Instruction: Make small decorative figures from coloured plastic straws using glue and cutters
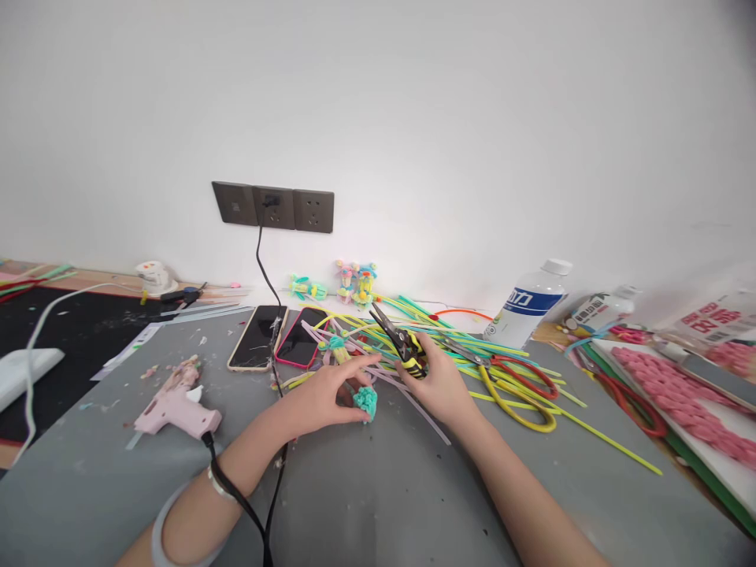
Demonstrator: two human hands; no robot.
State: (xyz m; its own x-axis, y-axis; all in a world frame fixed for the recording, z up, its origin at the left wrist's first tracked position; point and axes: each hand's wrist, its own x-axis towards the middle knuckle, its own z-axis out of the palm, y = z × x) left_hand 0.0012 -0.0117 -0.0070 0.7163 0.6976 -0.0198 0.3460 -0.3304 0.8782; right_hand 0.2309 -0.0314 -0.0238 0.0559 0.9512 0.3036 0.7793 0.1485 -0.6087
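Observation:
Between the thumb and fingers of my left hand (327, 394) is a small fuzzy teal piece (365, 402), held just above the grey mat. My right hand (435, 382) grips a pair of pliers (397, 335) by its yellow and black handles, the dark jaws pointing up and to the left. Behind both hands lies a spread of pipe cleaners (502, 346) in yellow, green and lilac. A small yellow and teal pipe-cleaner figure (338, 348) rests just beyond my left fingers.
A pink glue gun (177, 405) lies at left, its black cable running under my left arm. Two phones (257, 339) lie behind. Scissors (520, 386) with red and yellow handles and a bottle (528, 303) stand to the right. Finished figures (356, 281) lean against the wall.

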